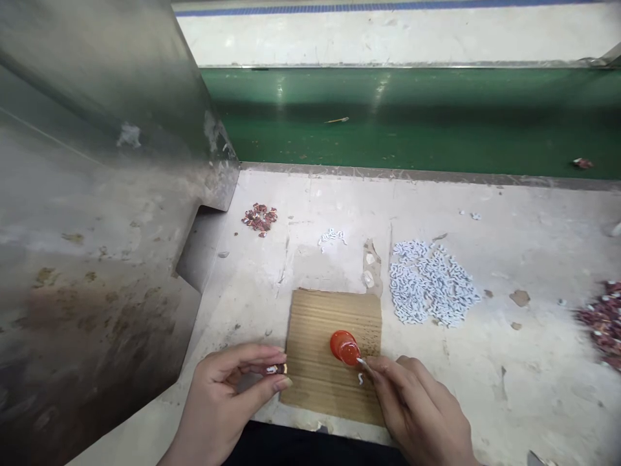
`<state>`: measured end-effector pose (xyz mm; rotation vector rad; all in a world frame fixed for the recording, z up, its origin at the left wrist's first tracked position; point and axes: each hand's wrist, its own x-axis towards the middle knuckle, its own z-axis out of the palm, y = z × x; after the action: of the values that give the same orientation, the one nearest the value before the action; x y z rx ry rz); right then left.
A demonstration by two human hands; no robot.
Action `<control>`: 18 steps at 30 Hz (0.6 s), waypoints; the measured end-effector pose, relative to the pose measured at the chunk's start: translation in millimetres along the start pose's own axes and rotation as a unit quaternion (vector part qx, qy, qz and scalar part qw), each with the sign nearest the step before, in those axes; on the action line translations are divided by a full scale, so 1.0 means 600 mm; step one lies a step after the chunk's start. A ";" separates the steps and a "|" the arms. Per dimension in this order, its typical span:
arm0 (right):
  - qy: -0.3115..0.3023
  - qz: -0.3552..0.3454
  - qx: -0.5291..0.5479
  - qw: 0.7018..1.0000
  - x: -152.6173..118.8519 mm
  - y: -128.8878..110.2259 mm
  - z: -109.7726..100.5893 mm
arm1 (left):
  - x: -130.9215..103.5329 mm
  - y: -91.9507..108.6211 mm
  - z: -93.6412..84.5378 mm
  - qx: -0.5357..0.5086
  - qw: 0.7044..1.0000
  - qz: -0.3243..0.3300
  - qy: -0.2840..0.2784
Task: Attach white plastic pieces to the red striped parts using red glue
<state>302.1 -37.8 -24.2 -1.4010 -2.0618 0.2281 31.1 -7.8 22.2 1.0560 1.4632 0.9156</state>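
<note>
My left hand (233, 388) pinches a small brown piece (275, 369) with white and yellow markings between thumb and fingers, at the left edge of a corrugated cardboard sheet (315, 401). My right hand (420, 404) is closed around a thin, pale piece (361, 362), its tip at the rim of a small red cup (339, 342). Whether a fine tool is also in those fingers, I cannot tell. The cup looks tilted, with something glossy and red inside. One loose white squiggly piece (360, 378) lies on the cardboard just below the cup.
A large pile of white squiggly pieces (429, 281) lies right of the cardboard, a few more (332, 238) behind it. Brown pieces (261, 219) sit at back left, with a brown heap (604, 323) far right. A metal panel (107, 194) stands left; a green belt (412, 123) runs behind.
</note>
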 end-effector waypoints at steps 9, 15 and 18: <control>-0.021 0.002 -0.026 0.999 -0.016 0.012 -0.025 | -0.005 0.009 0.011 -0.078 0.996 -0.019 0.036; -0.057 -0.025 -0.052 0.997 -0.037 0.024 -0.024 | -0.004 0.008 0.006 -0.076 0.997 -0.013 -0.030; -0.064 -0.029 -0.050 0.996 -0.040 0.030 -0.025 | -0.002 0.012 0.010 -0.103 0.993 0.019 -0.049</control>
<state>330.6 -54.2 -30.2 -1.4160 -2.2436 0.1960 38.2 -6.8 28.3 0.9641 1.2422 1.0040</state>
